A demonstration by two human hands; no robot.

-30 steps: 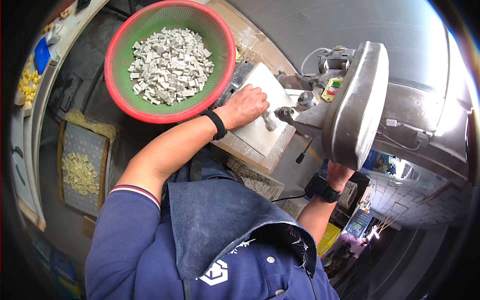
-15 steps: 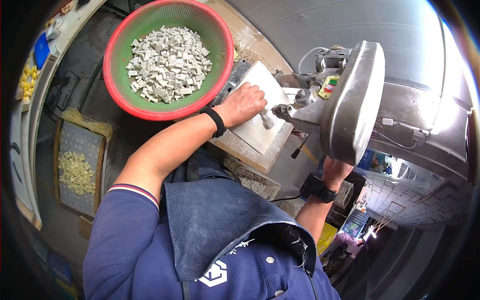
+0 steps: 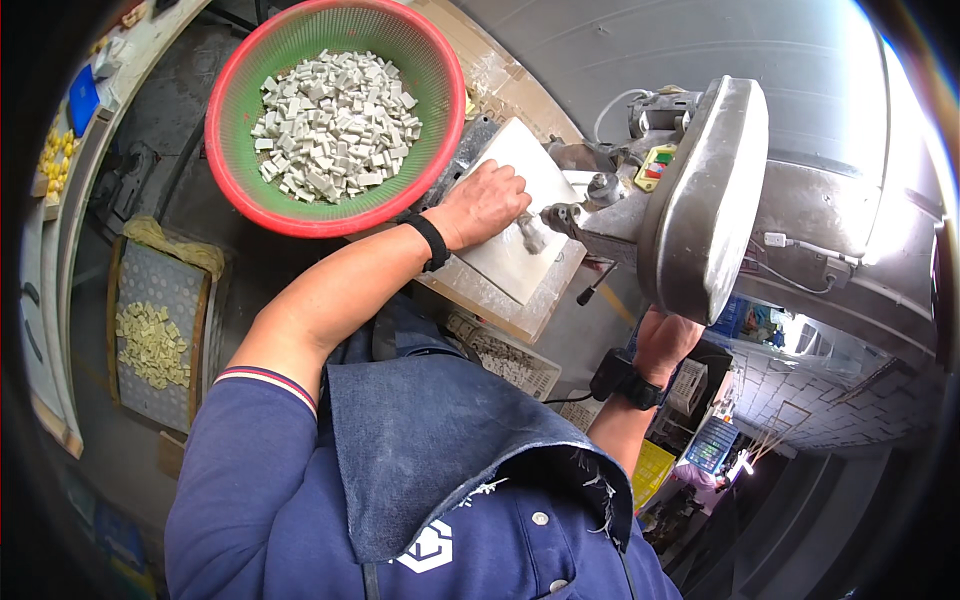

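Note:
My left hand [image 3: 484, 208], with a black band at the wrist, rests on a white board [image 3: 525, 277] under the machine. Its fingers are curled closed, and whatever they hold is hidden beneath them. Just right of the fingertips is the grey chuck [image 3: 563, 218] of a drill-press-like machine, with a small blurred greyish piece [image 3: 534, 236] below it on the board. My right hand [image 3: 665, 343], wearing a black watch, is raised against the underside of the machine's long metal housing [image 3: 705, 200]. The housing hides its fingertips, so its grip does not show.
A green basket with a red rim [image 3: 222, 150], full of small white blocks [image 3: 335, 130], stands at upper left. Pale pieces [image 3: 152, 345] lie on a framed tray [image 3: 140, 285] farther left. A black-knobbed lever [image 3: 592, 288] juts out beside the work table. Below sits a white crate [image 3: 540, 378].
My right hand and wrist have shifted slightly left beneath the housing. My left hand stays closed on the board, almost in the same place.

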